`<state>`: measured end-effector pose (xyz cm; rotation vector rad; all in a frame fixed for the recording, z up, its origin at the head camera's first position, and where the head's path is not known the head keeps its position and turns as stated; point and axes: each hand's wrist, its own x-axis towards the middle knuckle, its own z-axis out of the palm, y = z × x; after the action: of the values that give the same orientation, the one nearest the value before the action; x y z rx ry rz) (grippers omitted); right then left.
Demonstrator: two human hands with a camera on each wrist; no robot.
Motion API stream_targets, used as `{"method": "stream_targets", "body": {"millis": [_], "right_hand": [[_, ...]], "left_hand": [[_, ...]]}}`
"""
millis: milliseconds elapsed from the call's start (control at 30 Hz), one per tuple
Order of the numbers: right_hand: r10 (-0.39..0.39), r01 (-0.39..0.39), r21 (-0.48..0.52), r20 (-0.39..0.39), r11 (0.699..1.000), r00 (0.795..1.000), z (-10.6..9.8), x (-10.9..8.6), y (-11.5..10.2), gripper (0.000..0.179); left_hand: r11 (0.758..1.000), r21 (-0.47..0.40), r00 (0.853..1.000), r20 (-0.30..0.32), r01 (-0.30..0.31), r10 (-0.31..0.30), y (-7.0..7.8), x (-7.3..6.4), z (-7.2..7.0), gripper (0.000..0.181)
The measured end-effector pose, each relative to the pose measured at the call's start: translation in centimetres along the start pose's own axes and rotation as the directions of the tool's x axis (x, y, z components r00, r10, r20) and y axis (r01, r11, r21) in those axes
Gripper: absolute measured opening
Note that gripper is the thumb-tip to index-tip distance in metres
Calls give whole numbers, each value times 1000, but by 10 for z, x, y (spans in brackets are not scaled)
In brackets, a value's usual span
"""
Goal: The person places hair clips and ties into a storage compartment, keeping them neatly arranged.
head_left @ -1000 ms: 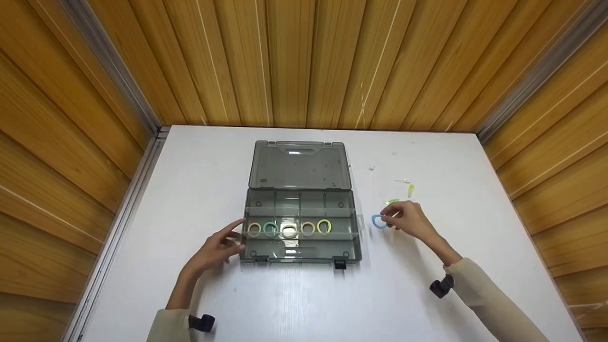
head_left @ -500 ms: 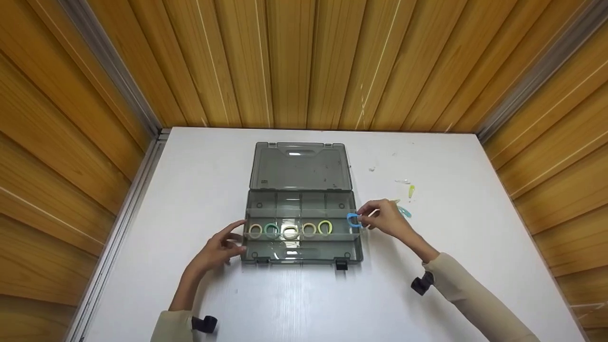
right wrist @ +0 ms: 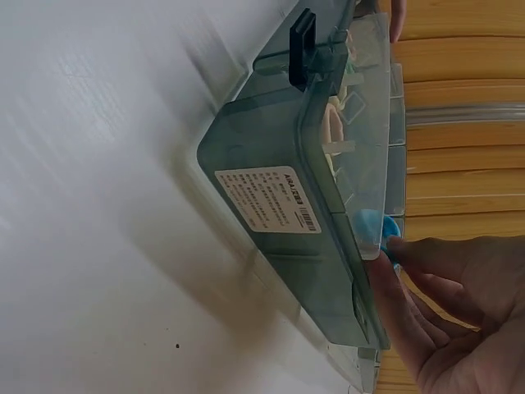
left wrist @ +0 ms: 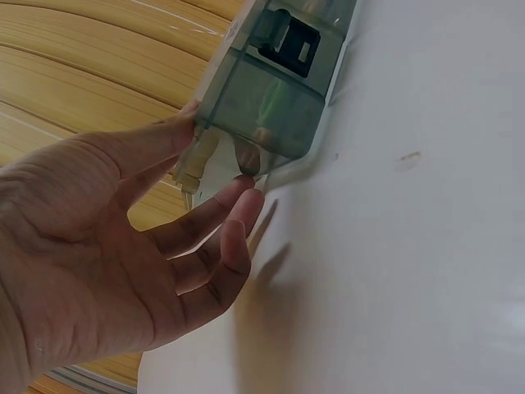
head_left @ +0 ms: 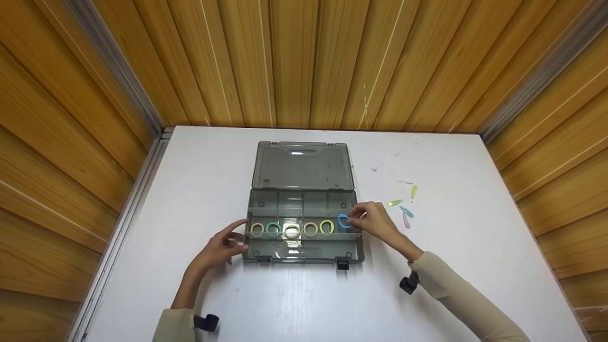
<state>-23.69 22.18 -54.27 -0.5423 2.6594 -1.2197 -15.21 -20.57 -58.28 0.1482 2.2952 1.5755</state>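
Observation:
My right hand (head_left: 376,222) pinches a blue hair tie (head_left: 340,221) between thumb and fingertips, over the right end of the middle row of a grey see-through divider box (head_left: 304,251). In the right wrist view the blue hair tie (right wrist: 369,226) shows partly behind a clear divider, with the fingertips at the box's upper edge. Along that same row sit several hair ties, among them a green one (head_left: 267,230) and a yellow one (head_left: 332,227). My left hand (head_left: 217,248) touches the box's left side with spread, relaxed fingers; the left wrist view shows them at the box (left wrist: 262,115) corner.
The box's lid (head_left: 304,166) lies open toward the back. To the right on the white table (head_left: 456,199) are small hair clips: green (head_left: 395,203), blue (head_left: 406,212), pink (head_left: 406,220), yellow (head_left: 414,191) and a clear one (head_left: 405,181). Wooden panels (head_left: 294,61) stand around the table.
My right hand has carried the blue hair tie left, from the table beside the box to over its middle row. Clips once hidden by the hand now show. The left hand stays put.

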Motion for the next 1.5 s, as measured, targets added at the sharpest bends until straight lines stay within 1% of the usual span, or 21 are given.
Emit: {"method": "stream_targets", "body": {"millis": [100,233,333,500,633,867,933,1100,1233,1367,1467,1500], "right_hand": [[-29,29,-19,-2,999,1000,3,2,-2,8],[-20,20,-45,1,999,1000,6,3,-5,8],[-12,12,-97,-8,995,1000,7,4,-6,7],[6,-5,-204,1,979,1000,11,5,-9,9],[38,-31,-242,25,970,999,15,5,-11,11],[19,-12,-320,20,947,1000,17,7,-12,11],[29,-21,-334,18,942,999,18,7,-13,12],[45,-34,-310,27,950,999,17,8,-14,14],[20,-7,-233,54,972,998,10,7,-13,13],[-12,20,-131,62,991,998,-5,5,-9,12],[1,1,-87,20,996,1000,-23,3,-2,13],[10,-10,-80,-2,997,1000,-30,2,1,14]], "left_hand": [[1000,-1,1000,6,-9,9,2,-1,-1,73],[1000,-15,1000,12,-17,18,4,-2,-2,73],[1000,-16,1000,11,-18,18,5,-1,-2,73],[1000,-24,1000,10,-15,15,2,0,-1,74],[999,-37,1000,12,-9,9,1,-1,0,74],[1000,-21,1000,12,-14,15,0,0,-1,74],[1000,-12,1000,15,-15,15,-1,1,-2,73],[1000,-23,1000,12,-7,7,-1,1,-1,72],[1000,-24,1000,13,-6,6,-2,-1,0,73],[1000,-6,1000,15,-15,15,-2,-1,-1,73],[1000,-10,1000,15,-27,27,-1,-1,-1,73],[999,-10,999,17,-43,43,-2,-1,-2,72]]}}
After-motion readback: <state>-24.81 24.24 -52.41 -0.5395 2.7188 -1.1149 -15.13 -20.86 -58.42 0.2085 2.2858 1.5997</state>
